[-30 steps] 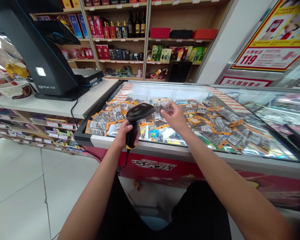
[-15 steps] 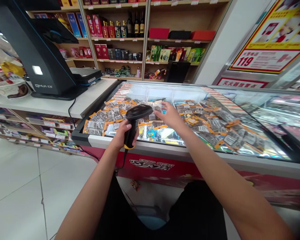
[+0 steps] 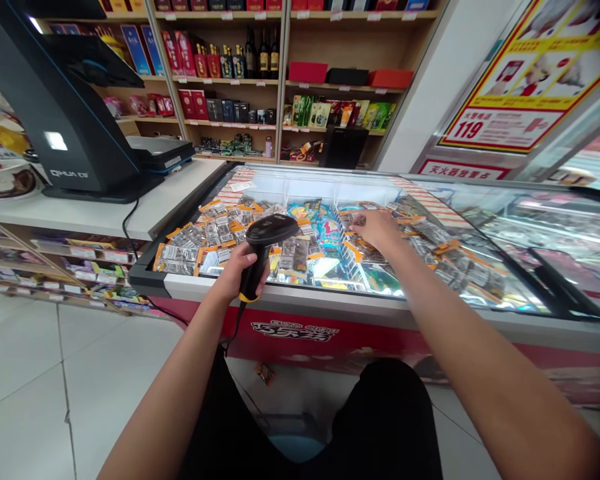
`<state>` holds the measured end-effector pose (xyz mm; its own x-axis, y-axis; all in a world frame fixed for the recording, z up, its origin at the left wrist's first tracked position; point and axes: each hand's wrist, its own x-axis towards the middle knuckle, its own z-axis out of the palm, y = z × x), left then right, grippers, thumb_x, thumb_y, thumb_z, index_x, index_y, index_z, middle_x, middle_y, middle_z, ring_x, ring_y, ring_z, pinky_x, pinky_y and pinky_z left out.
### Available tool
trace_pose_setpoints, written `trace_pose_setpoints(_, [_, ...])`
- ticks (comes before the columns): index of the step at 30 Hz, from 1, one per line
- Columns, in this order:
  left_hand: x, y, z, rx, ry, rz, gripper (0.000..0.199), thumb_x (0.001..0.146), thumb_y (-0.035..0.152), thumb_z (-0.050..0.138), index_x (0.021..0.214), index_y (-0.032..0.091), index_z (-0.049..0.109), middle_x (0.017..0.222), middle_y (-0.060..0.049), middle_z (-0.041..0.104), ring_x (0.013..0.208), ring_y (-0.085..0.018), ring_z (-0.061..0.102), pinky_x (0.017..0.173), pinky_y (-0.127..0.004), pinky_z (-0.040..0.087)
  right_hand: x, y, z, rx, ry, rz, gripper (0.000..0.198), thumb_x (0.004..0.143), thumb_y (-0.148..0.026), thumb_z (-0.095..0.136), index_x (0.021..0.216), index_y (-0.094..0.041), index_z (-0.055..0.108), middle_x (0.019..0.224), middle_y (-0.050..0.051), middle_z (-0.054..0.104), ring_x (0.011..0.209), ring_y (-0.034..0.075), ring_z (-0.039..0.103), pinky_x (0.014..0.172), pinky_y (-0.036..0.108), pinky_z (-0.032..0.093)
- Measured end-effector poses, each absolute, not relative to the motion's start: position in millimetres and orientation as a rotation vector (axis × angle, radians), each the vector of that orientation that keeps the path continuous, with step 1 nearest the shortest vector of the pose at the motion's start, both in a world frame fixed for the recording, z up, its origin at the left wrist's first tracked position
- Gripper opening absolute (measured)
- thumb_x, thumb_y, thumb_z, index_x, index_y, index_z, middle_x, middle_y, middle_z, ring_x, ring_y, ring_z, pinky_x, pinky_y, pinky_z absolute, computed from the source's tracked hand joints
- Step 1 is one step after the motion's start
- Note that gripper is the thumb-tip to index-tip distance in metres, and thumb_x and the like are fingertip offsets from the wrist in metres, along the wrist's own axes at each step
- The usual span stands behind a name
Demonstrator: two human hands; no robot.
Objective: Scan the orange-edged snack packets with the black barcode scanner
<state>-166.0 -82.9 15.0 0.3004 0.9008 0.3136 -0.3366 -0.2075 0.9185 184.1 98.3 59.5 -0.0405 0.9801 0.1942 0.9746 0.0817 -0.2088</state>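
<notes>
My left hand (image 3: 241, 270) is wrapped around the handle of a black barcode scanner (image 3: 271, 229), its head tilted up and pointing right above the freezer's glass top. My right hand (image 3: 380, 230) reaches over the right-hand pile, its fingers closed on a small clear packet (image 3: 356, 243) with orange edges and dark contents; the fingertips partly hide it. Under and ahead of the scanner lie more such packets (image 3: 295, 253), and another heap of packets (image 3: 220, 230) spreads to the left. Blue bags (image 3: 325, 223) show through the glass between the piles.
A chest freezer (image 3: 290, 293) stands in front of my knees. To its left, a counter (image 3: 180, 190) carries a dark checkout machine (image 3: 85, 133). The scanner's cable (image 3: 236, 327) hangs down the freezer front. One packet (image 3: 265, 373) lies on the floor. Stocked shelves (image 3: 230, 83) stand behind.
My right hand has moved right, from the packets by the scanner to the right-hand pile. More blue bags show in the middle. The left hand still holds the scanner; the view has shifted slightly.
</notes>
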Motion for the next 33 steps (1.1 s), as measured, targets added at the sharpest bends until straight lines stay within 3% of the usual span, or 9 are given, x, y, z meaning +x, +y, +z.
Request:
trace_pose_setpoints(2, [-165,-83,16,1.326,0.584,1.248,0.060,0.089,0.067,0.076,0.120,0.018,0.059,0.063,0.003,0.068,0.034,-0.016,0.056,0.035,-0.023,0.042,181,102,60,-1.952,-2.049,0.076,0.048,0.093,-0.033,0.087,0.136,-0.016,0.074,0.135,0.021,0.080,0.126,0.039,0.075,0.110,0.050,0.059])
trace_pose_setpoints(5, [-165,-83,16,1.324,0.588,1.251,0.064,0.088,0.069,0.077,0.122,0.017,0.060,0.062,0.003,0.068,0.033,-0.015,0.055,0.034,-0.023,0.041,175,103,61,-1.913,-1.955,0.133,0.072,0.086,-0.028,0.092,0.150,-0.010,0.065,0.151,0.026,0.072,0.133,0.040,0.071,0.113,0.048,0.057])
trace_pose_setpoints(8, [-164,-83,17,1.317,0.593,1.251,0.066,0.088,0.069,0.078,0.124,0.017,0.060,0.063,0.003,0.068,0.034,-0.015,0.056,0.034,-0.023,0.041,171,101,63,-1.838,-1.809,0.211,0.053,0.088,-0.024,0.088,0.136,-0.010,0.070,0.139,0.024,0.075,0.127,0.039,0.073,0.113,0.048,0.056])
trace_pose_setpoints(12, [-164,-83,16,1.319,0.583,1.247,0.063,0.088,0.066,0.077,0.124,0.017,0.061,0.063,0.003,0.068,0.035,-0.015,0.056,0.036,-0.022,0.042,164,96,67,-1.553,-1.590,0.345,0.017,0.097,-0.032,0.075,0.110,-0.020,0.071,0.108,0.011,0.076,0.103,0.029,0.073,0.104,0.045,0.059])
trace_pose_setpoints(19, [-166,-83,13,1.352,0.546,1.168,0.055,0.087,0.066,0.079,0.109,0.018,0.062,0.061,0.001,0.070,0.034,-0.015,0.056,0.036,-0.022,0.043,121,70,78,-1.074,-1.520,0.720,0.033,0.094,-0.056,0.079,0.092,-0.027,0.062,0.088,0.002,0.065,0.085,0.022,0.067,0.084,0.039,0.062])
trace_pose_setpoints(24, [-165,-84,16,1.345,0.580,1.134,0.053,0.087,0.065,0.080,0.105,0.019,0.061,0.062,0.000,0.070,0.035,-0.015,0.057,0.036,-0.023,0.045,92,45,86,-1.036,-1.621,0.687,0.032,0.095,-0.053,0.079,0.090,-0.026,0.062,0.085,0.001,0.062,0.082,0.021,0.063,0.086,0.039,0.058])
trace_pose_setpoints(29, [-164,-85,16,1.330,0.590,1.138,0.052,0.087,0.065,0.079,0.104,0.020,0.060,0.062,0.001,0.069,0.035,-0.016,0.056,0.036,-0.024,0.044,83,32,94,-1.173,-1.656,0.692,0.024,0.100,-0.050,0.072,0.100,-0.026,0.067,0.095,0.004,0.067,0.097,0.025,0.068,0.093,0.038,0.060])
trace_pose_setpoints(33, [-163,-85,17,1.314,0.583,1.176,0.057,0.086,0.069,0.079,0.109,0.020,0.060,0.062,0.003,0.067,0.035,-0.015,0.055,0.038,-0.023,0.042,86,41,93,-1.220,-1.611,0.708,0.025,0.100,-0.047,0.071,0.090,-0.026,0.063,0.090,0.004,0.066,0.095,0.024,0.068,0.088,0.034,0.060])
